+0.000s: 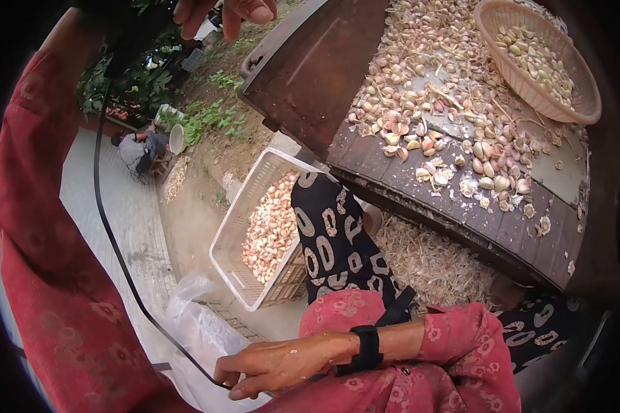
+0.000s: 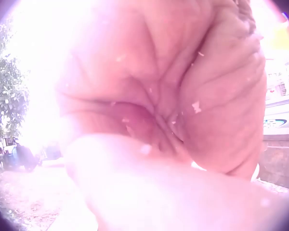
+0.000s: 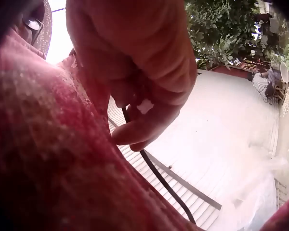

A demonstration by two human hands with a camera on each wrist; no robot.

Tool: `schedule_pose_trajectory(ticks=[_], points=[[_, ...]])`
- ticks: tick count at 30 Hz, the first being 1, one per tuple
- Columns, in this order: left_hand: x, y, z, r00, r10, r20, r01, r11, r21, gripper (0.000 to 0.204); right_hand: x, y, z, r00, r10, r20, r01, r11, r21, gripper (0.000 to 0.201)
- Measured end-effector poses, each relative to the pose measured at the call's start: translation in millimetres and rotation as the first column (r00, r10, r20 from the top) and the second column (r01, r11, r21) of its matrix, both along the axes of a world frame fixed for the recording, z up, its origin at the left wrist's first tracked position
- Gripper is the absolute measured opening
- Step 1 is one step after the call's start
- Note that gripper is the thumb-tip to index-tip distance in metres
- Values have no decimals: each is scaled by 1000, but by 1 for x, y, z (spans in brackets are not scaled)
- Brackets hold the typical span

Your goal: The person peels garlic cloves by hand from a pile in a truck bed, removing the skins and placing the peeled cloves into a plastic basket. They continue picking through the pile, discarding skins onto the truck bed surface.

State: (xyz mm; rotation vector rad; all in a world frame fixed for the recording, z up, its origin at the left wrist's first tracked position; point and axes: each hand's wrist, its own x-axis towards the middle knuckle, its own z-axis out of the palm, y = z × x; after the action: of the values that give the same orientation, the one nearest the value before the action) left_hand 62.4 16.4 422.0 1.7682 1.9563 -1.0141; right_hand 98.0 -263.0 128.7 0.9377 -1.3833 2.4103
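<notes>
My right hand [image 1: 282, 361], with a black band at its wrist, reaches across the body at the bottom of the head view. Its thumb and fingers pinch a thin black cable [image 1: 120, 258]. That cable runs up along the red flowered left sleeve [image 1: 55, 234]. A white flake sticks to the right fingers in the right wrist view. My left hand [image 1: 227, 12] is raised at the top edge of the head view, partly cut off, its fingers loosely bent. Its creased palm [image 2: 216, 115] fills the left wrist view, speckled with pale flakes, with nothing held there.
A dark wooden table [image 1: 530, 241] bears scattered garlic cloves [image 1: 393, 131] and a round basket [image 1: 585, 110] of cloves. A white crate [image 1: 220, 241] of cloves stands beside the patterned trouser leg [image 1: 327, 241]. Garlic skins [image 1: 427, 255] cover the ground. A plastic bag [image 1: 193, 316] lies nearby; another person [image 1: 139, 151] sits farther off.
</notes>
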Motion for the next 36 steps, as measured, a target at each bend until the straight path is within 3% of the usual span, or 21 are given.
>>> schedule_pose_trajectory(ticks=[2,6,8,9,10,11,12,13,14,16,18,20,21,23,24,26,27,29,32,33,36], points=[[0,3,0,999,-32,37,31,999,11,74,2,6,1,992,-57,-110,68,992,106,39],[1,5,0,971,-135,200,101,980,172,68,22,25,-5,997,-12,73,8,998,59,38],[-2,9,0,957,-151,247,92,967,236,66,29,29,-7,991,-75,-115,76,997,4,38],[-6,12,1,941,-202,273,131,958,257,63,32,35,-6,965,-236,-119,243,969,53,36],[-9,15,2,921,-250,299,168,947,274,61,44,46,-10,971,-170,168,178,983,-36,35],[-8,13,1,913,-264,310,178,944,279,61,59,67,-3,899,-65,433,143,979,-149,34],[-10,9,0,841,-360,404,205,902,379,61,56,81,-18,829,-299,473,410,900,-148,32],[-8,3,-1,748,-459,480,214,851,480,61,56,99,-35,737,-393,550,556,815,-162,32],[-8,0,-9,734,-477,483,225,842,491,61,64,109,-48,657,-378,652,626,755,-194,30],[-17,-4,-44,390,-571,722,-31,776,630,63,73,103,-79,622,-338,706,681,679,-274,29],[-21,-23,-102,72,-563,823,-244,790,562,41,87,95,-112,409,-314,857,780,608,-149,31],[-19,-52,-166,-46,-363,931,-339,882,327,36,103,88,-147,205,-478,854,739,648,185,36],[-24,-56,-203,-114,-273,955,-389,897,210,35,112,86,-161,190,-488,852,747,635,197,36],[-32,-63,-278,-245,-149,958,-514,858,2,34,127,79,-179,152,-747,647,431,639,637,44],[-34,-62,-308,-303,-132,944,-585,808,-75,33,131,86,-170,132,-754,643,424,629,651,44],[-42,-63,-347,-443,-136,886,-686,688,-237,33,137,105,-131,171,-938,301,104,321,941,50],[-47,-62,-356,-494,-129,860,-708,634,-312,32,137,122,-117,137,-963,234,148,254,956,42],[-62,-53,-374,-514,-165,842,-740,582,-338,31,131,160,-79,44,-992,121,465,127,876,26],[-73,-43,-389,-555,-188,810,-755,523,-396,29,108,231,-65,-59,-951,-302,516,-288,806,12],[-72,-44,-393,-551,-184,814,-755,525,-392,28,99,250,-58,-37,-954,-298,415,-286,863,16],[-71,-53,-404,-566,-167,807,-734,549,-401,27,79,293,-92,55,-931,-362,362,-319,876,21]])
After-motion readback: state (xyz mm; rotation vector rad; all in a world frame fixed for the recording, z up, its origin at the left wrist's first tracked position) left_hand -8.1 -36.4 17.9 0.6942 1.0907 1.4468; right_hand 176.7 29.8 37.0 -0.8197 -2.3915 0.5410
